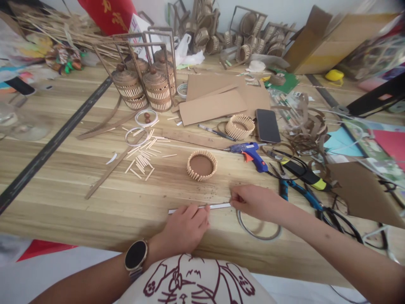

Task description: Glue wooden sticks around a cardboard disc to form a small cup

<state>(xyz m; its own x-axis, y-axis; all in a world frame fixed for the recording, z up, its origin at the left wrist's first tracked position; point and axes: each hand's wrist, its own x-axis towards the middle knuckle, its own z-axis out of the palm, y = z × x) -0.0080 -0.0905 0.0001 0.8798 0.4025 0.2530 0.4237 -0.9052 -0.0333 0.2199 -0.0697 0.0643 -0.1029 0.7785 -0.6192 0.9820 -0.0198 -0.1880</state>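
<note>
My left hand [190,221], with a watch on its wrist, lies on the table with its fingers bent over a narrow white strip of tape [220,206], pressing it down. To the right, my right hand [251,202] is closed in a pinch at the strip's other end. Just below that hand lies a thin ring-shaped tape roll [268,237], its upper part hidden. Beyond both hands stands a small round basket [201,165] with a brown base and a wall of short wooden sticks.
Loose sticks [142,160] are scattered at left. A blue glue gun [249,154], a second stick ring [239,127], a phone [268,126] and pliers [303,192] lie at right. Lidded baskets [157,88] with tall handles stand behind, near cardboard pieces [211,107].
</note>
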